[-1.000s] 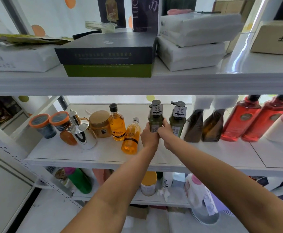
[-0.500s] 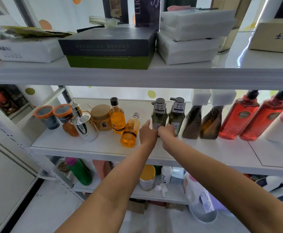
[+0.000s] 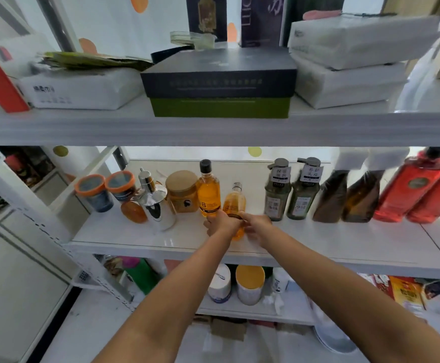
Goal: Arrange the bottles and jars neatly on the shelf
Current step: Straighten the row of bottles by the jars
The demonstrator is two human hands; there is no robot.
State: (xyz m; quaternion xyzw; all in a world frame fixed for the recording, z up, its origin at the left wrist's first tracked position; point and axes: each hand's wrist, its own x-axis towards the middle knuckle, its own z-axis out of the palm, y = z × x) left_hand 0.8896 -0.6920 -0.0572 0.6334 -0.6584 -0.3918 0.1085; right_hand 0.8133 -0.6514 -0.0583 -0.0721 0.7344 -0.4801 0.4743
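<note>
On the middle white shelf [image 3: 140,238], a small orange bottle [image 3: 235,203] with a silver cap stands in front of a taller orange bottle [image 3: 208,196] with a black cap. My left hand [image 3: 222,223] wraps its lower part from the left. My right hand [image 3: 257,224] touches it from the right at its dark band. To the right stand two green pump bottles [image 3: 277,196] [image 3: 305,196], two brown bottles [image 3: 331,199], and red bottles [image 3: 409,191]. At the left are a tan-lidded jar [image 3: 182,192], a silver-topped white bottle [image 3: 157,208] and two orange-lidded jars [image 3: 94,192].
The upper shelf board [image 3: 213,128] hangs low over the bottles and carries a dark and green box [image 3: 218,85] and white packs [image 3: 344,61]. A slanted white upright [image 3: 56,205] closes the left end. The lower shelf holds a yellow-lidded tub [image 3: 249,284] and other containers.
Both hands let go of the left green pump bottle, which now stands beside its twin, and moved left onto the small orange bottle. The view also tilted slightly.
</note>
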